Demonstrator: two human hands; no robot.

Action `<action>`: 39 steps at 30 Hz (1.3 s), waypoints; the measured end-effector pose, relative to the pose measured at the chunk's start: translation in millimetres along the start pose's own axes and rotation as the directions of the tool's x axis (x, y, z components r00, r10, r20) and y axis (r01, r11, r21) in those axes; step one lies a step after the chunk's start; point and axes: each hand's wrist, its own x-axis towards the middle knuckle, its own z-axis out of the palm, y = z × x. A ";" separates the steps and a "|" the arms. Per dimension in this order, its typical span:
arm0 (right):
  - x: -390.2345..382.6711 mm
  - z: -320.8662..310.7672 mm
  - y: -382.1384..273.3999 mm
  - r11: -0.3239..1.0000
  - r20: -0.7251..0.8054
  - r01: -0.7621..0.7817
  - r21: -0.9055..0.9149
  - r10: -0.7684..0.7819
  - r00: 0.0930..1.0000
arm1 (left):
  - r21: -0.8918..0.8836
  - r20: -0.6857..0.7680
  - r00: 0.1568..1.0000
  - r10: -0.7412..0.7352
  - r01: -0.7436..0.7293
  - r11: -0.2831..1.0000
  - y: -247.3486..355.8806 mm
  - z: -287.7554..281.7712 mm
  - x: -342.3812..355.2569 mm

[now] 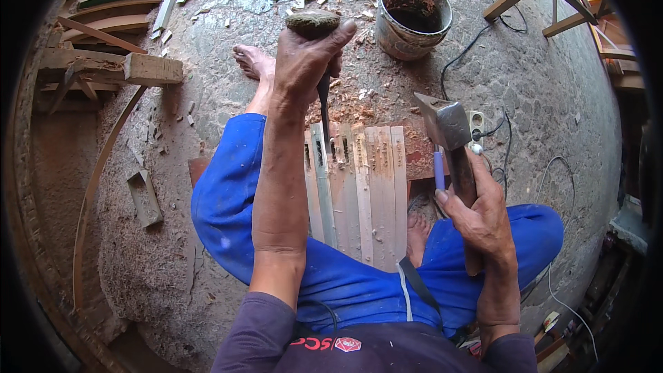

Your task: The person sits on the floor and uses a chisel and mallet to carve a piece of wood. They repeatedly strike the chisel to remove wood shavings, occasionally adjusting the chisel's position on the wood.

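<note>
My left hand (pixel 298 62) is wrapped round a chisel (pixel 324 107) held upright, its battered wooden head showing above the fist. The blade's tip comes down at the row of pale wooden strips (pixel 349 200), at or just above one of the dark slots cut near their far ends. In my right hand (pixel 487 224) is a hammer (pixel 447 124), raised to the right of the strips, its metal head up and away from the chisel. A thin purple stick-shaped thing (pixel 439 169) shows beside the hammer handle; whether my fingers touch it I cannot tell.
Under the strips' far ends lies a reddish board (pixel 416 144). A dirty bucket (pixel 413 21) stands at the far right, near a socket block (pixel 476 122) with cables. Wood chips and offcuts litter the floor. A timber beam (pixel 153 69) juts in at the left.
</note>
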 end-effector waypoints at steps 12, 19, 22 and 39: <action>-14.0 11.5 -12.7 0.985 0.063 0.150 0.087 -0.156 0.986 | 0.640 -0.136 0.762 0.633 -0.420 0.643 -32.8 23.1 -95.6; -19.3 7.1 -11.2 0.998 0.075 0.018 0.062 -0.023 0.997 | 0.083 0.006 0.968 0.250 -0.249 0.965 0.3 21.7 -105.8; -17.7 7.3 -11.9 0.998 0.072 0.012 0.062 -0.016 0.997 | 0.349 -0.044 0.926 0.376 -0.338 0.874 -8.9 22.4 -94.0; -13.7 12.7 -0.1 0.999 0.115 0.013 0.036 -0.017 0.993 | 0.190 -0.302 0.851 0.430 -0.388 0.902 -44.0 9.1 -63.4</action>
